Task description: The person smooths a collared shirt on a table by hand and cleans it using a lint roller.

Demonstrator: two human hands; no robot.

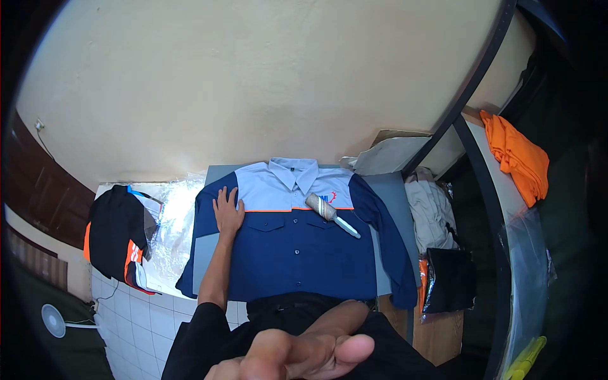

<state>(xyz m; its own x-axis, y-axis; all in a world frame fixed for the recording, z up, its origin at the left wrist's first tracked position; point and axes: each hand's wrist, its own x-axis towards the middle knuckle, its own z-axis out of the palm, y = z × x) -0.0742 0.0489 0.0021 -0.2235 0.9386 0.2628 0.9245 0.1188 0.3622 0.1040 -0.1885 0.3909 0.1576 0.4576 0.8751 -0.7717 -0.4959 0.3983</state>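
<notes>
A long-sleeved work shirt (266,259), dark blue below with a light blue-grey yoke and a thin orange stripe, lies front up on a grey table. My left hand (229,212) rests flat with spread fingers on its shoulder, at the left side. A lint roller (320,206) with a pale handle lies aslant on the chest, partly covering the printed logo. Close to the camera, away from the shirt, is my right hand (294,358). Its thumb stands apart from the bent fingers, no object shows in it, and the bottom edge cuts it off.
Left of the shirt, a black and orange garment (114,234) lies beside clear plastic wrapping (180,221). To the right are light grey folded clothes (430,212) and a packed black garment (449,278). Orange cloth (516,158) sits on a shelf. A white fan (54,320) stands lower left.
</notes>
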